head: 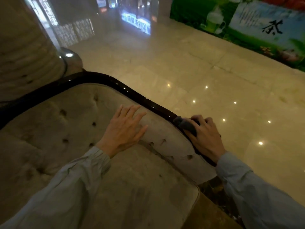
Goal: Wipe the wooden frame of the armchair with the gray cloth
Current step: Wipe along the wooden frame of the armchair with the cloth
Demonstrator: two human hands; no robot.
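Observation:
The armchair has beige tufted upholstery (69,129) and a dark glossy wooden frame (105,80) that curves along the top of its back and down the right arm. My right hand (205,136) presses a bunched gray cloth (184,123) onto the frame on the right arm, fingers curled over it. My left hand (124,129) lies flat on the padded inner side of that arm, fingers spread, holding nothing. Part of the frame is hidden under my right hand and sleeve.
A shiny beige marble floor (206,76) spreads to the right and beyond the chair. A thick ribbed column (24,52) with a metal base ring stands behind the chair at the left. A green printed wall panel (247,25) runs along the far right.

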